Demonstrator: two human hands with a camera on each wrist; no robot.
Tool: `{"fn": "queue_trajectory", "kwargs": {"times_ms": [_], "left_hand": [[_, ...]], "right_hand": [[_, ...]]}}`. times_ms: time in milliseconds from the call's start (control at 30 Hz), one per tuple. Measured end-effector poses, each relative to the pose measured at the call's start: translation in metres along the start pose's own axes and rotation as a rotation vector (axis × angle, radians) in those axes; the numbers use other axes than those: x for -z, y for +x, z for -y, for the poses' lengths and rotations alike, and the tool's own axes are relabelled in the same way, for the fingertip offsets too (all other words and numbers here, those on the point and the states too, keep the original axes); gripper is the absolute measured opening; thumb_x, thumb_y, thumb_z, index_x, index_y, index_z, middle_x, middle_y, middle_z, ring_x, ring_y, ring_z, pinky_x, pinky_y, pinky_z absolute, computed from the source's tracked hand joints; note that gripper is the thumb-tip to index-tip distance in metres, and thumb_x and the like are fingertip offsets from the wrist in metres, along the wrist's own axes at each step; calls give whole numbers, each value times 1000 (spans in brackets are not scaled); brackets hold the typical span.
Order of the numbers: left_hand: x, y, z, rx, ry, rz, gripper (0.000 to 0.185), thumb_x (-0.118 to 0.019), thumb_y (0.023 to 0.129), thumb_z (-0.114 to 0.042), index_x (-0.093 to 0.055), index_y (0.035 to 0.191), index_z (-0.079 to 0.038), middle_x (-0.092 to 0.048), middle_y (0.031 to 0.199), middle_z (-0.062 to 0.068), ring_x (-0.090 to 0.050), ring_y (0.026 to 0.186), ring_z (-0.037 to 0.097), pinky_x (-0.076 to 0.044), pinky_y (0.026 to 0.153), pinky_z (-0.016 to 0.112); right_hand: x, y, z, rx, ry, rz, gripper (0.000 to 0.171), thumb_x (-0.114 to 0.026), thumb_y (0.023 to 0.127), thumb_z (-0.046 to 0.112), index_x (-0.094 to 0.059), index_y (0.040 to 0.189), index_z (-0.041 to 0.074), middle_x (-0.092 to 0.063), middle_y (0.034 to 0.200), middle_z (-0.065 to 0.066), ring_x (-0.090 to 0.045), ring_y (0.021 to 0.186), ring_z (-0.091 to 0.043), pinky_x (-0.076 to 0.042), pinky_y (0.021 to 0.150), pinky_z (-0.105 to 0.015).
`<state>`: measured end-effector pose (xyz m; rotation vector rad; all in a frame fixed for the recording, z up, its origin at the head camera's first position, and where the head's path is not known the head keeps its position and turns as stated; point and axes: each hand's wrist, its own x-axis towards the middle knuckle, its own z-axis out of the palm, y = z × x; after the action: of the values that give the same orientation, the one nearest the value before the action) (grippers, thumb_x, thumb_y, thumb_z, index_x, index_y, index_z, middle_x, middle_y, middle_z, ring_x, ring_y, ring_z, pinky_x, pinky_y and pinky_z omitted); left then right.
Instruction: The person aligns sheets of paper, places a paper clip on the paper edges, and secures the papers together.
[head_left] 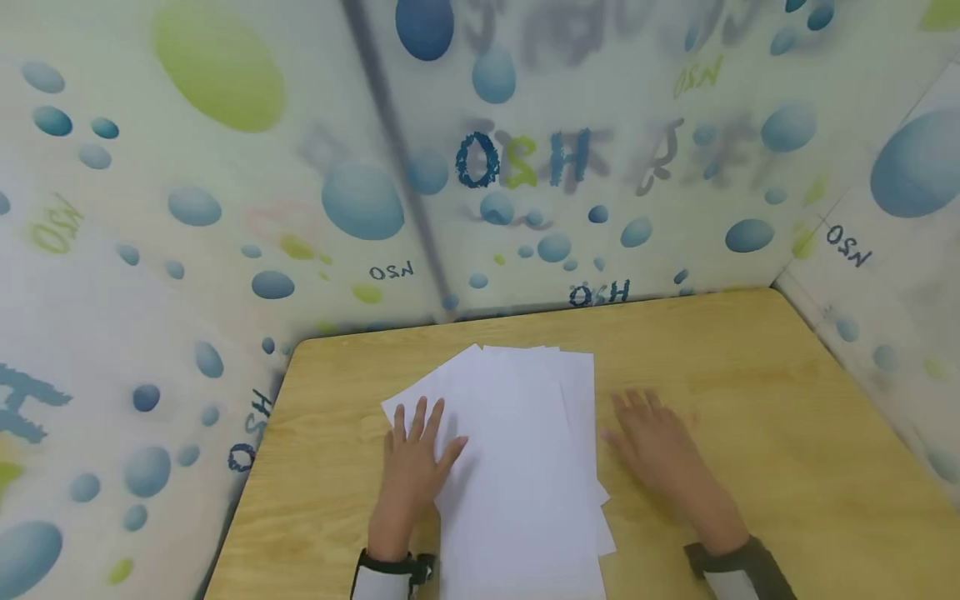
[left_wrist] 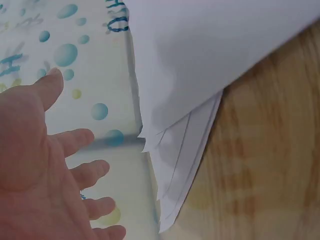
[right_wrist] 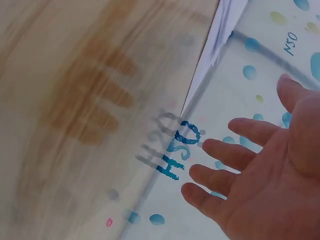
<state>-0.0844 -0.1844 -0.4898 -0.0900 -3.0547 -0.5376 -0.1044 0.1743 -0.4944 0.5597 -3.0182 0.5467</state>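
A loose stack of white paper sheets [head_left: 517, 467] lies on the wooden table, its sheets fanned at uneven angles with corners sticking out on both sides. My left hand [head_left: 411, 471] is over the stack's left edge, fingers spread and straight; in the left wrist view its palm side shows beside the sheets [left_wrist: 190, 55], with nothing held. To the right of the stack is my right hand [head_left: 660, 454], slightly blurred, fingers extended and apart from the paper. The right wrist view shows that palm [right_wrist: 270, 170] bare, above the table, with a hand shadow on the wood.
The wooden table [head_left: 750, 400] has rounded far corners. Pale walls [head_left: 660, 217] with blue and green dots and lettering stand behind it and on both sides. Dark bands circle both wrists, with pale sleeves below.
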Motion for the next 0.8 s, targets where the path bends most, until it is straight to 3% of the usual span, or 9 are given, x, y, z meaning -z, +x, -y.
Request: {"fn": "queue_trajectory", "kwargs": {"times_ms": [200,367,567,667,800], "left_hand": [[3,-9,6,43,-330,12,69,-56,97,-45,-35,148,-5,-25,153,25,-18,139,49,-20,105,65],[10,-12,10,88,-404,1,64,-58,98,-36,-37,146,-1,-29,150,29,-26,137,47,-25,106,60],[16,-19,16,263,-574,16,61,-56,99,-38,-34,148,-9,-35,148,25,-35,133,46,-34,100,60],[17,-26,17,344,-650,43,67,-56,98,-42,-30,150,-7,-30,150,27,-32,133,47,-31,102,61],[18,-40,17,412,-722,97,81,-54,97,-48,-16,152,-2,-26,148,33,-28,134,50,-28,103,62]], "right_hand": [[-5,-7,1,37,250,-19,55,-47,103,37,-43,143,0,-43,144,-22,-36,134,-42,-28,105,-57],[2,-10,3,-28,457,6,54,-46,103,40,-44,144,6,-42,147,-15,-36,135,-37,-29,105,-56],[2,-6,1,-83,613,49,52,-45,103,40,-44,145,10,-44,145,-15,-46,127,-39,-37,100,-55],[0,-8,1,-93,687,75,53,-46,104,36,-41,145,3,-46,141,-22,-50,122,-41,-39,97,-55],[-2,-14,6,-128,771,159,59,-46,103,35,-35,146,-4,-44,142,-25,-42,130,-40,-31,104,-53]]}}
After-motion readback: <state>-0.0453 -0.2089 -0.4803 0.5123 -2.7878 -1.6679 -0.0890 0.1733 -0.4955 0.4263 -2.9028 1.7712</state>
